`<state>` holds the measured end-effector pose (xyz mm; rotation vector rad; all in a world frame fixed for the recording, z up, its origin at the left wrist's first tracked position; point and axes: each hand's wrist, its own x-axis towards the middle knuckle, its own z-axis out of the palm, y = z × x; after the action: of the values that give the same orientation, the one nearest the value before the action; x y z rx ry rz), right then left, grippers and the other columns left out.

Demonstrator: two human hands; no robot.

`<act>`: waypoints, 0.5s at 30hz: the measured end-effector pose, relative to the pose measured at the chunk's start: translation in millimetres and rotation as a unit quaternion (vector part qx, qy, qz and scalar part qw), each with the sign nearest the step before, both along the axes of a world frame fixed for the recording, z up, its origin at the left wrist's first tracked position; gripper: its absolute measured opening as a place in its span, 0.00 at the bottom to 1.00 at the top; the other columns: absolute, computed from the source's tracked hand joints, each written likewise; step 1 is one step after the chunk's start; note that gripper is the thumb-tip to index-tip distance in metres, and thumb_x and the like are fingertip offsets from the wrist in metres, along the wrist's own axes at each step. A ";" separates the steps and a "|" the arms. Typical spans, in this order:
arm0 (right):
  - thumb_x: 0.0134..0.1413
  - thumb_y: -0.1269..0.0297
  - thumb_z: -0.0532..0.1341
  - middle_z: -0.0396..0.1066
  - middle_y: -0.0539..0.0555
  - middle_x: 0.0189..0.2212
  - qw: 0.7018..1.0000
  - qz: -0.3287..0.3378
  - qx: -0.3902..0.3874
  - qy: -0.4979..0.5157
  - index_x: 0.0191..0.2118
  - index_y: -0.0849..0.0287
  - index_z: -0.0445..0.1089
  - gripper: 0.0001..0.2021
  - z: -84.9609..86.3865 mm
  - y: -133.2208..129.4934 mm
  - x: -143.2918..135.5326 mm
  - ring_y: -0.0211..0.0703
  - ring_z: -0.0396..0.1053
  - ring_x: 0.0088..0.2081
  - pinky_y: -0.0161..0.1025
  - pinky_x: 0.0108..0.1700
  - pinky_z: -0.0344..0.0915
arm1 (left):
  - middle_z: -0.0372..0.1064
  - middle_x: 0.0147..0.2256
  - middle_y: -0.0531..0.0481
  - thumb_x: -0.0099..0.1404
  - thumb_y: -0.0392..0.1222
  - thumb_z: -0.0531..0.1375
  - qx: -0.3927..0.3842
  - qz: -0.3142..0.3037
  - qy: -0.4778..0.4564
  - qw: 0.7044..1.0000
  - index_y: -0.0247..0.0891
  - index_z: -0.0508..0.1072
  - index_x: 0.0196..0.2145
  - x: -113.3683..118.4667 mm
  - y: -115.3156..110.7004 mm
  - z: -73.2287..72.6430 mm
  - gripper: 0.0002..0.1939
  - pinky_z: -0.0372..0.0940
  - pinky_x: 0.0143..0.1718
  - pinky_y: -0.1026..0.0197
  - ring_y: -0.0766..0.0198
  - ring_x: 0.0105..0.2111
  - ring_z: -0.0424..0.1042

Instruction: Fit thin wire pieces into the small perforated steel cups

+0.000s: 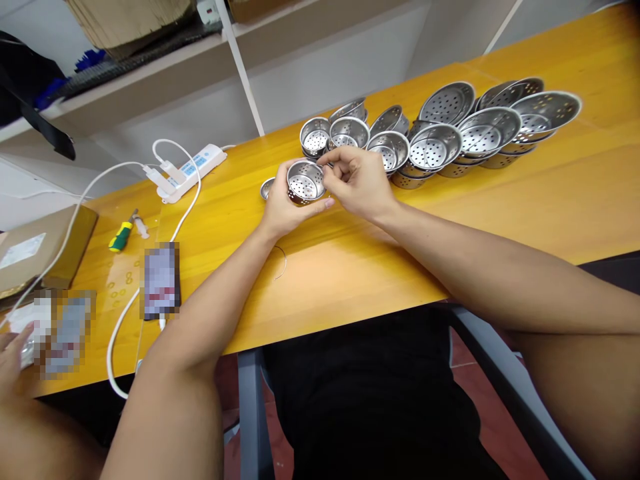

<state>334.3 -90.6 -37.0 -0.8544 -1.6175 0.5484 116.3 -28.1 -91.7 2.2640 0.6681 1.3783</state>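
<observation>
My left hand (283, 207) is wrapped round a small perforated metal basket (306, 181), its mouth tilted up towards me. At the basket's right rim, my right hand (357, 180) has thumb and forefinger pinched together; what they grip is too small to make out. Behind my left hand, part of a small round metal piece (266, 189) shows on the table. A thin curved wire (284, 261) lies near my left forearm. Just beyond my right hand stand stacks of similar perforated baskets (435, 148), in several sizes.
On the left of the wooden table (340, 273) are a power strip (195, 175) with white cables, a phone (161, 280), a green-yellow screwdriver (121, 236) and a cardboard box (45, 250). Another person's hand (15, 353) is at lower left. A shelf (150, 73) runs behind.
</observation>
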 end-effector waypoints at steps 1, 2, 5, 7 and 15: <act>0.70 0.52 0.74 0.65 0.46 0.24 1.000 -0.002 -0.004 0.000 0.46 0.50 0.79 0.10 0.5 -1.0 -0.9 0.43 0.61 0.26 0.45 0.34 0.64 | 0.80 0.64 0.41 0.60 0.76 0.82 -0.006 0.005 0.000 1.000 0.50 0.67 0.72 0.5 -2.5 1.5 0.55 0.79 0.72 0.37 0.45 0.64 0.85; 0.70 0.50 0.74 0.65 0.46 0.25 1.000 -0.002 -0.007 0.000 0.46 0.50 0.79 0.11 1.5 -2.2 -1.6 0.44 0.62 0.27 0.45 0.34 0.65 | 0.80 0.64 0.41 0.61 0.77 0.81 -0.011 0.007 0.002 1.000 0.49 0.68 0.71 0.8 -4.6 2.8 0.54 0.80 0.71 0.38 0.46 0.63 0.85; 0.70 0.44 0.74 0.70 0.49 0.27 1.000 0.018 -0.015 0.007 0.45 0.49 0.79 0.15 8.0 -5.8 -0.9 0.46 0.65 0.29 0.46 0.34 0.67 | 0.81 0.64 0.41 0.65 0.79 0.78 -0.029 -0.002 0.005 1.000 0.46 0.69 0.71 -0.4 -7.1 4.2 0.51 0.81 0.69 0.40 0.47 0.62 0.86; 0.70 0.37 0.74 0.75 0.52 0.31 0.999 0.052 -0.013 0.008 0.44 0.48 0.80 0.19 14.4 -6.7 3.0 0.48 0.68 0.32 0.46 0.34 0.69 | 0.82 0.63 0.41 0.66 0.82 0.75 -0.049 -0.007 -0.004 0.999 0.46 0.70 0.71 -2.5 -5.7 3.4 0.51 0.82 0.67 0.42 0.47 0.62 0.87; 0.59 0.25 0.82 0.77 0.49 0.29 0.961 0.255 -0.103 0.008 0.45 0.50 0.80 0.32 26.2 -3.4 15.1 0.39 0.64 0.22 0.42 0.23 0.60 | 0.83 0.61 0.41 0.70 0.83 0.71 -0.086 -0.047 -0.013 0.995 0.45 0.73 0.70 -8.8 -2.4 2.5 0.48 0.83 0.63 0.45 0.49 0.58 0.88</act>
<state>349.4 -94.0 -10.8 -0.5717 -1.7904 1.0984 107.6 -30.6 -89.2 2.1116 0.6378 1.2527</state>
